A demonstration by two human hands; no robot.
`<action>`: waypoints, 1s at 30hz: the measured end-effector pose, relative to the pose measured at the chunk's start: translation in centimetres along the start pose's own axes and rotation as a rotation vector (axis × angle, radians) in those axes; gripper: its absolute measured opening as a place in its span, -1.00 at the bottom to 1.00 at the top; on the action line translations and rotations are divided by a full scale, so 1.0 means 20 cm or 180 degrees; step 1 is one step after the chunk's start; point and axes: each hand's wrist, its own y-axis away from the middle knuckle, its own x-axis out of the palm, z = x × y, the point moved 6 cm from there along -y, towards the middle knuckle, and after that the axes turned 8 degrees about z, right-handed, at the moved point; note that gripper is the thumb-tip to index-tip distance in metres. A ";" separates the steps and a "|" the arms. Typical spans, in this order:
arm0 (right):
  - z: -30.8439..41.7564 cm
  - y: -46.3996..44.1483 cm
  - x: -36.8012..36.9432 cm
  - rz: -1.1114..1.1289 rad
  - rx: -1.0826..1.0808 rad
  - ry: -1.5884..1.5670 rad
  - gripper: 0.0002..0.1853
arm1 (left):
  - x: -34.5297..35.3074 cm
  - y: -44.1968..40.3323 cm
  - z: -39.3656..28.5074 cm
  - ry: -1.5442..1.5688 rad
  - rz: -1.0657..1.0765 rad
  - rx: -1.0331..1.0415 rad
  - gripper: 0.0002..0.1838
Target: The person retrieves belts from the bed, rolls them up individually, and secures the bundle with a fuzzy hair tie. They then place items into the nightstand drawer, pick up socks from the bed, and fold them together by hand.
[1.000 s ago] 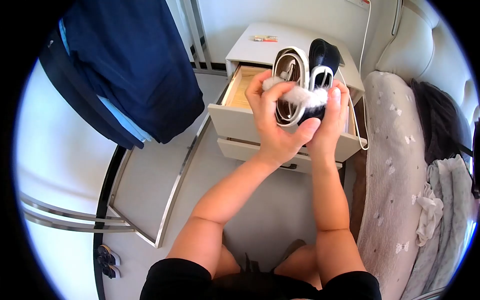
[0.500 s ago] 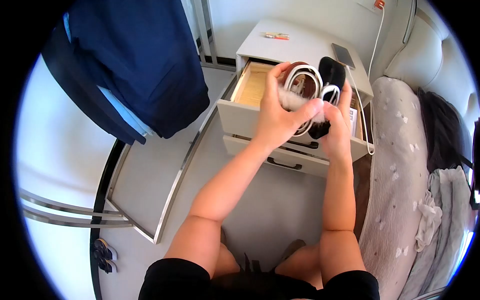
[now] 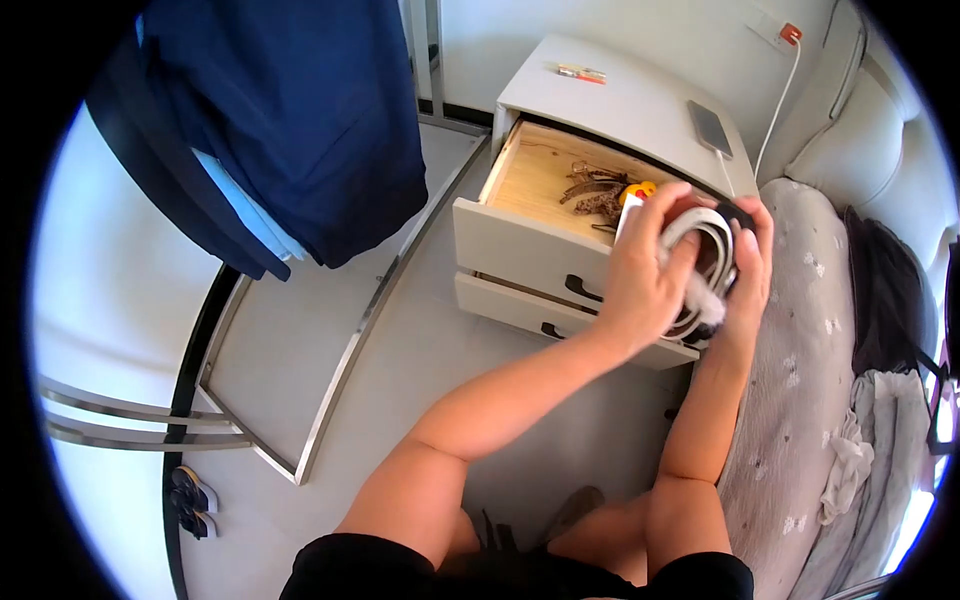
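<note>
A coiled white cable (image 3: 700, 216) is held between my two hands over the right side of the open top drawer (image 3: 530, 238). Around its left side the fingers of my left hand (image 3: 650, 275) are closed. My right hand (image 3: 748, 270) grips the bundle from the right, where a black item (image 3: 738, 216) shows, partly hidden by the fingers. A fluffy whitish piece (image 3: 706, 302) hangs at the bottom of the coil, blurred. Inside the drawer, brown hair-clip-like pieces (image 3: 598, 202) and a yellow item with red (image 3: 636, 192) lie left of my hands.
On the white nightstand (image 3: 620, 110) lie a phone (image 3: 710, 130) with a charging cord and a small packet (image 3: 582, 73). The bed (image 3: 780, 400) borders the right side. Dark blue clothes (image 3: 290, 130) hang from a metal rack (image 3: 345, 370) at left.
Both hands have moved right and down in view with the bundle, uncovering the brown pieces and yellow item in the drawer. The bundle has turned, and its brown part no longer shows clearly.
</note>
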 end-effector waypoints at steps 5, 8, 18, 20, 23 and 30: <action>0.02 0.01 -0.10 -0.0572 -0.0210 0.0989 -0.36 | -0.02 -0.01 0.07 -0.0133 -0.0318 -0.0098 -0.56; 0.07 -0.01 -0.01 -0.0275 -0.0321 0.2009 -0.32 | -0.08 -0.06 0.08 -0.0301 -0.0474 -0.0002 -0.45; -0.72 -0.44 0.19 0.0681 0.2075 0.0101 -0.54 | -0.64 -0.20 0.12 -0.2932 0.0418 -0.0995 -0.46; -0.90 -0.49 0.26 0.1600 0.2325 0.0380 -0.55 | -0.88 -0.21 0.08 -0.2755 -0.0210 -0.1102 -0.59; -1.02 -0.50 0.40 0.2621 0.2196 0.1048 -0.56 | -1.06 -0.23 -0.09 -0.2316 -0.1062 -0.0699 -0.64; -0.96 -0.52 0.53 0.3512 0.1718 0.2674 -0.29 | -1.07 -0.23 -0.11 -0.1779 -0.1154 -0.0831 -0.73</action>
